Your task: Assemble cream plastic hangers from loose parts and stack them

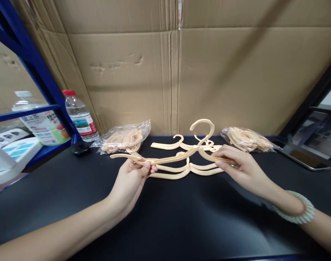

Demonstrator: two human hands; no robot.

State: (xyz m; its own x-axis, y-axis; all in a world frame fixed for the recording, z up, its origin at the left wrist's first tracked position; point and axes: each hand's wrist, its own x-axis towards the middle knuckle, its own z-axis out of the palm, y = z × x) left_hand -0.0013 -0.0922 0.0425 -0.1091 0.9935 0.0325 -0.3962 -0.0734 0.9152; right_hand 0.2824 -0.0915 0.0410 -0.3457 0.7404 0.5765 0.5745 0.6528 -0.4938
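A cream plastic clothes hanger (175, 158) is held up above the black table, its hook upright. My left hand (133, 174) pinches its left arm between thumb and fingers, where a smaller end piece sticks out past them to the left. On the other side, my right hand (243, 167) grips the right arm, hiding its tip. Behind and below the held hanger, several similar cream hangers (168, 176) lie on the table, partly covered by it. How the pieces join under my left fingers is hidden.
Clear bags of cream hanger parts, a left bag (122, 139) and a right bag (248, 139), lie at the back. A red-capped bottle (80, 119), a black object (80, 149) and a blue frame (36, 61) stand left. At right is a flat dark device (301, 157). Cardboard (127, 72) walls the back.
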